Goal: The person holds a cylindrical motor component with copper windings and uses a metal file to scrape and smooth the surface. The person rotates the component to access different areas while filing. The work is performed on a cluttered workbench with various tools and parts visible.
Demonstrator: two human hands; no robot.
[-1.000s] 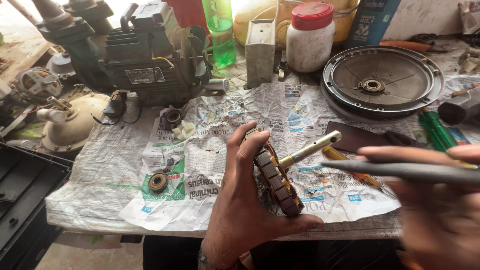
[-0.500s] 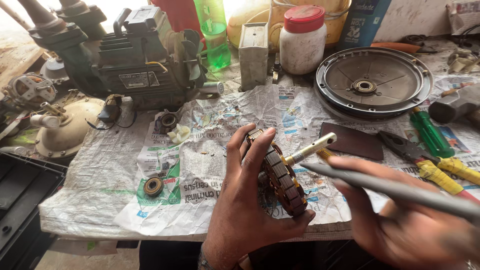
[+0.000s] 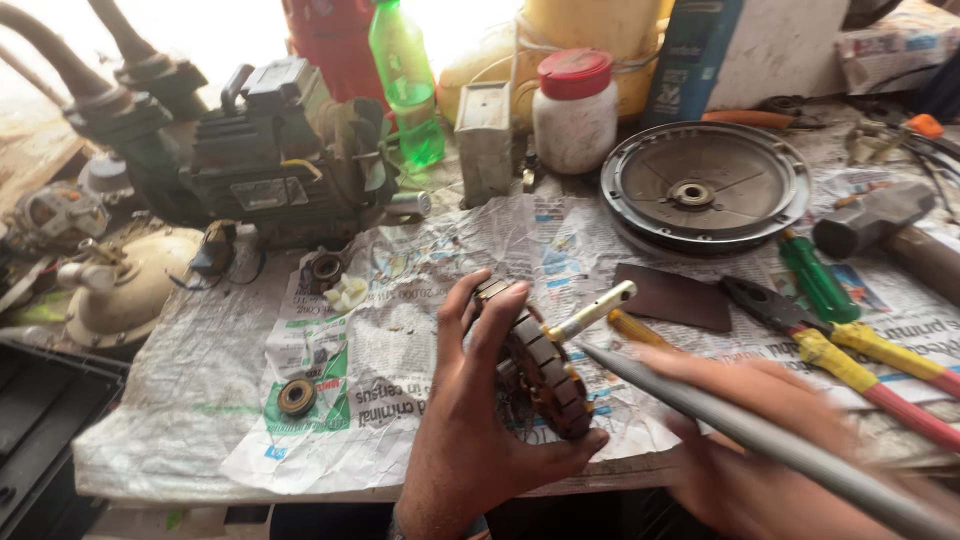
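My left hand (image 3: 470, 440) grips a motor rotor (image 3: 545, 365), a ribbed metal drum with a pale shaft (image 3: 590, 312) sticking out to the upper right. My right hand (image 3: 770, 450), blurred by motion, holds a long grey metal file (image 3: 740, 430) whose tip points at the rotor just below the shaft. Both hands hover over a newspaper-covered bench (image 3: 400, 330).
A dark pump motor (image 3: 270, 170) stands at the back left, a round metal end cover (image 3: 705, 185) at the back right. Green bottle (image 3: 405, 85), white jar (image 3: 575, 110), green screwdriver (image 3: 815, 275), yellow-handled pliers (image 3: 840, 345), hammer (image 3: 880, 225) and a small bearing (image 3: 297, 397) lie around.
My right hand has brought the file lower and closer, its tip now near the rotor. The left hand keeps the rotor in about the same pose.
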